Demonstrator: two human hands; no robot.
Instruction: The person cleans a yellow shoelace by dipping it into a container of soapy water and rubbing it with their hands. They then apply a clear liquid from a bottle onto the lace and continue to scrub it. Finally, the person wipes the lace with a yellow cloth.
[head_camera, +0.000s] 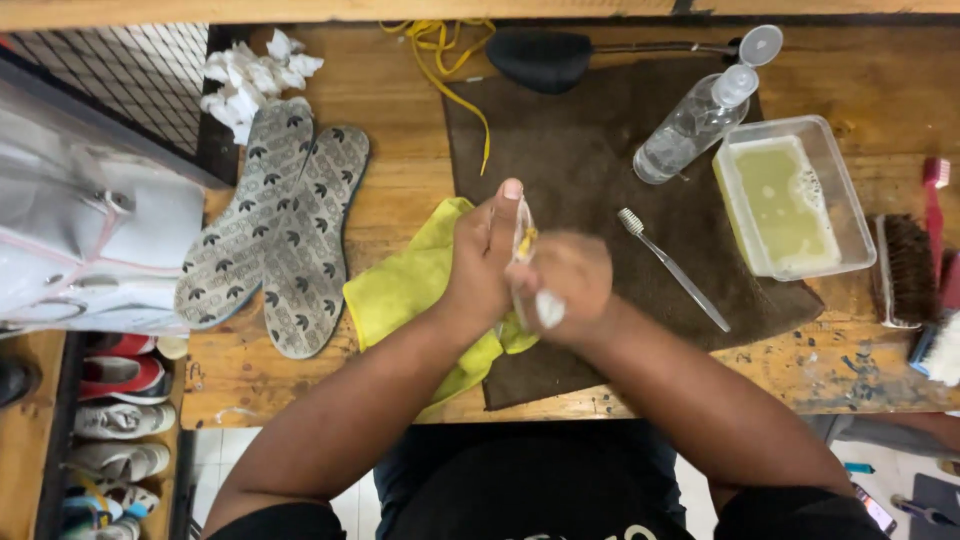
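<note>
Seen from above at the centre of a wooden workbench (400, 180): left hand (485, 255) and right hand (565, 285) pressed together, both closed around a yellow shoelace (526, 240), with a yellow cloth (405, 290) just beneath at eight o'clock. Likely light, limp and slippery when wet, so best pinched firmly between palms or fingertips rather than at a loose end. Nearby: toothbrush (672, 268) at three o'clock, tub of cloudy liquid (790, 195) at two, two insoles (275, 225) at nine.
</note>
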